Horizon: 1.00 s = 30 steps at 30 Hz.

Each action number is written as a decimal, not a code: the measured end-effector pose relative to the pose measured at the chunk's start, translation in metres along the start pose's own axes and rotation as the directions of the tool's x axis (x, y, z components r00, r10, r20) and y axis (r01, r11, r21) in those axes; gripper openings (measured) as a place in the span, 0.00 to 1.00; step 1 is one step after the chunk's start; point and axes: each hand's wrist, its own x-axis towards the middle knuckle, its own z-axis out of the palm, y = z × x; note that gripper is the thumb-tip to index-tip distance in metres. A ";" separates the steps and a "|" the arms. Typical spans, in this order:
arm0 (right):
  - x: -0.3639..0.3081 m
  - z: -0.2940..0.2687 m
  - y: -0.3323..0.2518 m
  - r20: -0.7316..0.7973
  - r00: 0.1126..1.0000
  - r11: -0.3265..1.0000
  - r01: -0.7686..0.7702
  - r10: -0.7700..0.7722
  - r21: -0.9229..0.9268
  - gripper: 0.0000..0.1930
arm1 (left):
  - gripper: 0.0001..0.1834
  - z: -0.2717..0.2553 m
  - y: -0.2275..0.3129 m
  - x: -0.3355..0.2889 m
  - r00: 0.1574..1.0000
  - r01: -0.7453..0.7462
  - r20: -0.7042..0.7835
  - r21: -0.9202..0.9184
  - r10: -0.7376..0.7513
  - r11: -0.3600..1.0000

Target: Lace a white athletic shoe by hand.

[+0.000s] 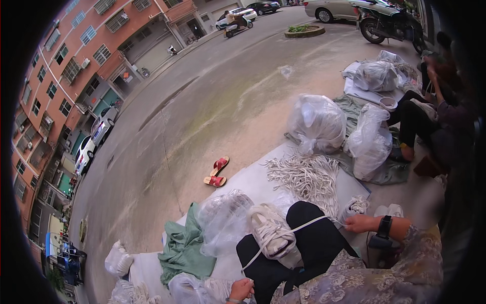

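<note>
A white sneaker (268, 227) sits wedged between my black-clad knees, its front laced crosswise. One white shoelace (310, 223) runs out of it to both sides. At the right, my right hand (359, 223) is closed on one end, drawn out over my right knee. Down at the lower edge, my left hand (242, 289) pinches the other end, and that side of the lace hangs in a curve across my left knee. Just beyond my right hand lies another white shoe (356, 205) with laces.
A heap of loose white laces (306, 180) lies ahead on a white sheet (253, 175). Around it are stuffed clear plastic bags (318, 124), a green cloth (187, 253) and red sandals (216, 172). Another person (430, 114) sits at the right. Parked vehicles stand farther off.
</note>
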 end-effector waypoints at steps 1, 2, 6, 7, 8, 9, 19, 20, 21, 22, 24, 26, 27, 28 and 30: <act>-0.004 0.001 0.000 -0.022 1.000 1.000 0.018 -0.018 0.008 0.13 | 0.13 0.002 0.000 -0.001 0.999 -0.011 0.037 -0.051 0.013 0.999; -0.008 0.001 -0.001 -0.062 0.997 0.994 0.031 -0.038 -0.107 0.13 | 0.12 0.004 0.001 -0.002 0.997 -0.020 0.074 -0.103 0.028 0.995; -0.013 -0.002 -0.011 -0.319 0.944 0.962 -0.008 -0.082 -0.272 0.12 | 0.12 0.012 0.021 -0.003 0.988 0.014 0.153 0.118 -0.032 0.993; -0.011 -0.006 -0.013 -0.317 0.947 0.963 -0.029 -0.059 -0.267 0.12 | 0.12 0.016 0.028 -0.003 0.987 0.010 0.158 0.123 -0.029 0.992; -0.008 -0.011 -0.013 -0.325 0.945 0.962 -0.060 -0.031 -0.267 0.12 | 0.08 0.021 0.035 -0.002 0.981 -0.042 0.186 -0.042 0.049 0.998; -0.006 -0.018 -0.012 -0.323 0.946 0.960 -0.089 -0.002 -0.266 0.11 | 0.11 0.025 0.041 -0.003 0.971 -0.049 0.218 -0.211 0.095 0.976; 0.014 -0.058 0.018 0.124 0.963 0.899 -0.268 0.239 0.347 0.14 | 0.07 0.047 0.053 0.014 0.966 -0.097 0.192 -0.362 0.176 0.927; 0.013 -0.049 0.019 0.129 0.965 0.919 -0.256 0.227 0.299 0.15 | 0.07 0.048 0.055 0.012 0.968 -0.076 0.199 -0.350 0.154 0.934; 0.009 -0.042 0.022 0.135 0.966 0.933 -0.248 0.219 0.261 0.16 | 0.07 0.050 0.057 0.011 0.964 -0.074 0.214 -0.354 0.158 0.932; 0.005 -0.037 0.026 0.138 0.963 0.931 -0.261 0.232 0.256 0.16 | 0.07 0.051 0.059 0.010 0.966 -0.046 0.226 -0.334 0.128 0.942; 0.003 -0.024 0.032 0.080 0.990 0.946 -0.138 0.119 0.295 0.16 | 0.07 0.052 0.063 0.007 0.968 -0.043 0.220 -0.317 0.117 0.948; 0.005 -0.015 0.035 0.050 0.991 0.963 -0.135 0.127 0.235 0.16 | 0.07 0.052 0.065 0.008 0.968 -0.047 0.218 -0.323 0.123 0.945; 0.007 -0.013 0.036 -0.053 0.998 0.994 -0.009 0.015 0.111 0.16 | 0.07 0.053 0.065 0.009 0.969 -0.047 0.218 -0.316 0.120 0.948; 0.009 -0.011 0.035 -0.105 0.994 0.999 0.031 -0.036 -0.043 0.16 | 0.07 0.053 0.065 0.010 0.969 -0.047 0.216 -0.310 0.118 0.950; 0.013 -0.017 0.031 -0.011 1.000 1.000 -0.027 0.027 0.004 0.16 | 0.07 0.054 0.065 0.013 0.972 -0.040 0.209 -0.301 0.107 0.953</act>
